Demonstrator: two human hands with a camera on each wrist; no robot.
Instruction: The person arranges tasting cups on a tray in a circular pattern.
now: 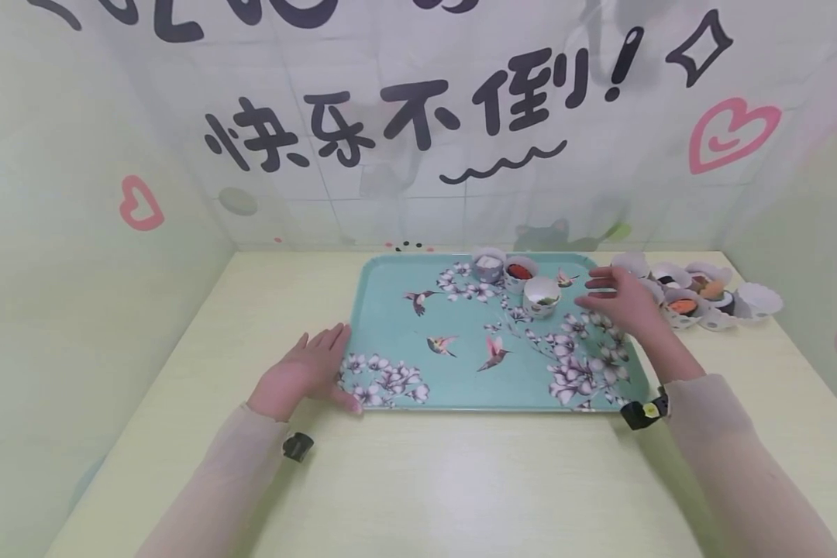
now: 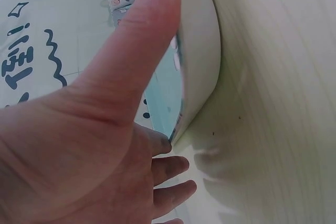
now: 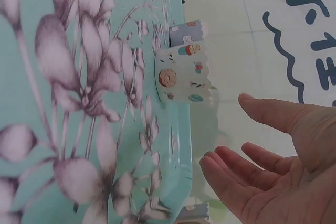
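Note:
A turquoise tray with printed flowers and birds lies on the table. My left hand rests against its left front corner, fingers straight along the left side, the thumb at the front edge. Over the tray's right rim hangs my right hand, fingers spread and holding nothing, as the right wrist view also shows. Three paper cups stand at the back of the tray: one with white contents, one with red contents, and a pale cup with something dark and green inside.
Right of the tray, several more paper cups crowd together, some with sushi-like pieces; an orange-topped one and a white cup are among them. A printed curtain hangs behind the pale wooden table.

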